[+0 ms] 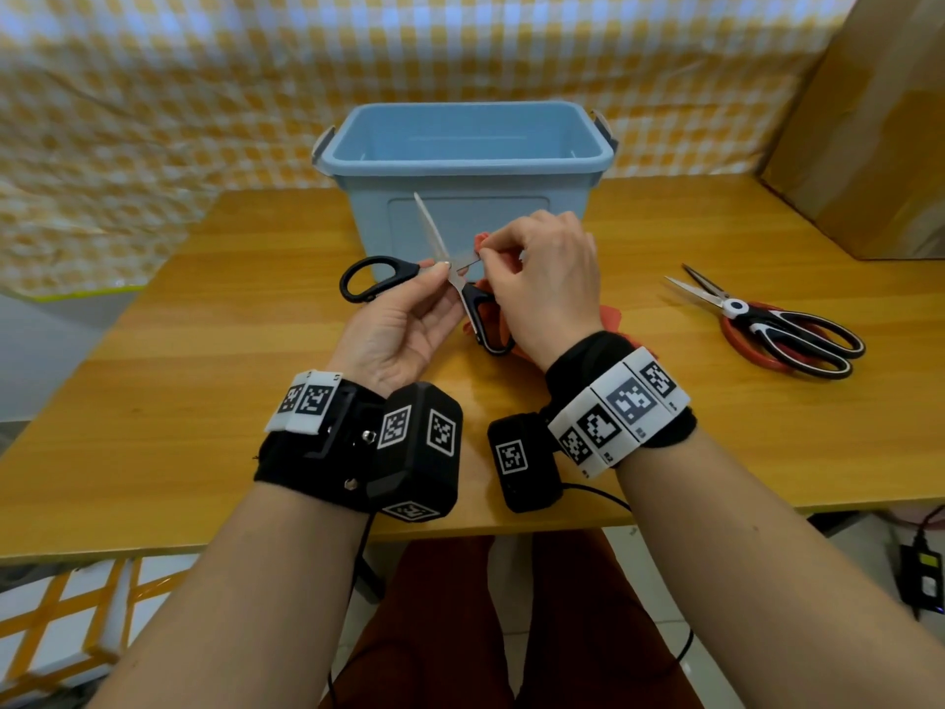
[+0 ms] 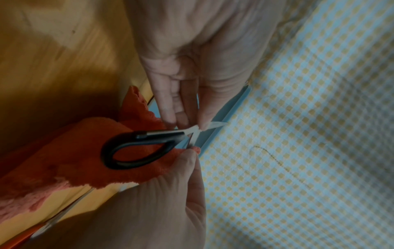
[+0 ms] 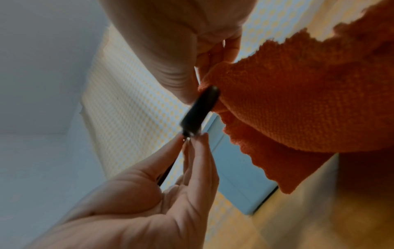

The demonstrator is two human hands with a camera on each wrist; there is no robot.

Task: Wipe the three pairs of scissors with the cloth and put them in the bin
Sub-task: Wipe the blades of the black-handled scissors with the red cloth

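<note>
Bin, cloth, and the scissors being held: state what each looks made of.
Bin: pale blue plastic by its look, smooth moulded walls and a rolled rim. Cloth: orange fabric, likely microfibre, with a looped weave and scalloped edge. Scissors: bright metal blades, probably steel; glossy black handles, seemingly plastic.

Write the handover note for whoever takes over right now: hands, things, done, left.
Left hand: pinches the open black-handled scissors near the pivot, in the air in front of the bin.
Right hand: pinches the orange cloth on one blade.
Two more pairs, the black-and-white scissors lying over the red-handled scissors, are on the table to the right.
Done: nothing visible in the bin.
Left: finish wiping this pair, bin it, then wipe and bin the other two.
</note>
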